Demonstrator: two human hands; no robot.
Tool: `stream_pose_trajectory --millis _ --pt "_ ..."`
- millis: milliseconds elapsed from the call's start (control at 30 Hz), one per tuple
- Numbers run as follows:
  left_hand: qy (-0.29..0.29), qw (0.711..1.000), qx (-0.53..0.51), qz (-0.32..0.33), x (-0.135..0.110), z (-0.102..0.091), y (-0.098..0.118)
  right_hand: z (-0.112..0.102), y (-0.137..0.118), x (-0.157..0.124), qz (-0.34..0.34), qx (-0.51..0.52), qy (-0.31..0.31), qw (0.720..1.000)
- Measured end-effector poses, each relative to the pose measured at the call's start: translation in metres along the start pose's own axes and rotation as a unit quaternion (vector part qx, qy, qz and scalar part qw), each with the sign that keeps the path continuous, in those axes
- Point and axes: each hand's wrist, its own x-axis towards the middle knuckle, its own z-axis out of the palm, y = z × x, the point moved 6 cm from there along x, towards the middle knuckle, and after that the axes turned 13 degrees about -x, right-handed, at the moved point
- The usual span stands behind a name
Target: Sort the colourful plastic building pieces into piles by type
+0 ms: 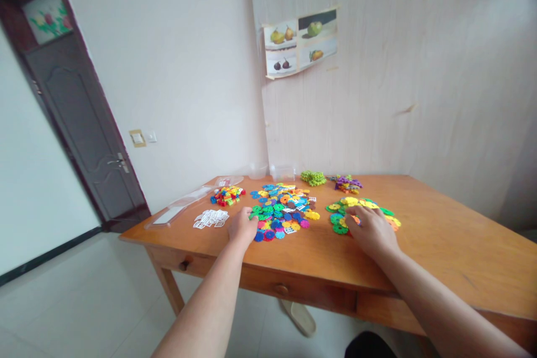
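My left hand (242, 227) rests on the wooden table (440, 246) at the left edge of a big pile of multicoloured plastic discs (282, 210); its fingers curl into the pile, and what they hold is hidden. My right hand (371, 230) lies palm down, fingers spread, over a smaller pile of green, yellow and orange discs (356, 210).
White window-shaped pieces (211, 218) and small coloured bricks (227, 195) lie left of the piles. A green cluster (313, 178) and a purple cluster (347, 183) sit at the back. A clear plastic lid (188, 204) and containers (282, 171) stand near the wall. A dark door (79, 117) stands left.
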Motion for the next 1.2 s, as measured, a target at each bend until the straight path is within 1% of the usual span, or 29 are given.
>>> stream_pose_trajectory --millis 100,200,267,333,367,433,500,567,600,667,733,833,1000,1200 --pt "0.024 0.998 -0.004 0.057 -0.002 0.000 0.011 -0.001 -0.001 0.001 -0.002 0.006 0.003 1.000" --pt "0.023 0.992 -0.064 0.102 -0.015 0.007 0.032 -0.003 -0.005 0.001 -0.011 0.016 0.004 1.000" --pt "0.004 0.985 -0.131 0.112 -0.028 0.016 0.050 -0.005 -0.011 0.000 -0.021 0.023 0.001 1.000" --pt "-0.036 0.969 -0.214 0.121 -0.044 0.031 0.070 -0.007 -0.019 -0.002 -0.041 0.034 -0.009 0.999" --pt "-0.063 0.959 -0.249 0.121 -0.053 0.040 0.080 -0.008 -0.024 -0.003 -0.057 0.043 -0.019 0.997" --pt "-0.105 0.942 -0.304 0.099 -0.071 0.059 0.096 -0.011 -0.035 -0.007 -0.090 0.062 -0.039 0.993" --pt "-0.159 0.919 -0.357 0.058 -0.087 0.078 0.109 -0.016 -0.047 -0.012 -0.132 0.073 -0.052 0.987" --pt "-0.198 0.892 -0.406 0.015 -0.101 0.094 0.117 -0.021 -0.061 -0.019 -0.196 0.084 -0.061 0.975" --pt "-0.209 0.880 -0.427 -0.004 -0.106 0.100 0.119 -0.024 -0.066 -0.022 -0.223 0.089 -0.064 0.969" --pt "-0.217 0.862 -0.456 -0.039 -0.112 0.108 0.121 -0.028 -0.074 -0.026 -0.255 0.098 -0.068 0.960" --pt "-0.217 0.852 -0.472 -0.064 -0.115 0.112 0.119 -0.030 -0.077 -0.028 -0.262 0.105 -0.071 0.957" --pt "-0.219 0.845 -0.482 -0.076 -0.117 0.113 0.117 -0.029 -0.077 -0.027 -0.258 0.113 -0.072 0.957" --pt "-0.220 0.842 -0.486 -0.082 -0.117 0.113 0.114 -0.025 -0.075 -0.026 -0.261 0.134 -0.076 0.953" --pt "-0.217 0.852 -0.470 -0.078 -0.117 0.116 0.113 -0.023 -0.074 -0.025 -0.243 0.132 -0.082 0.958"
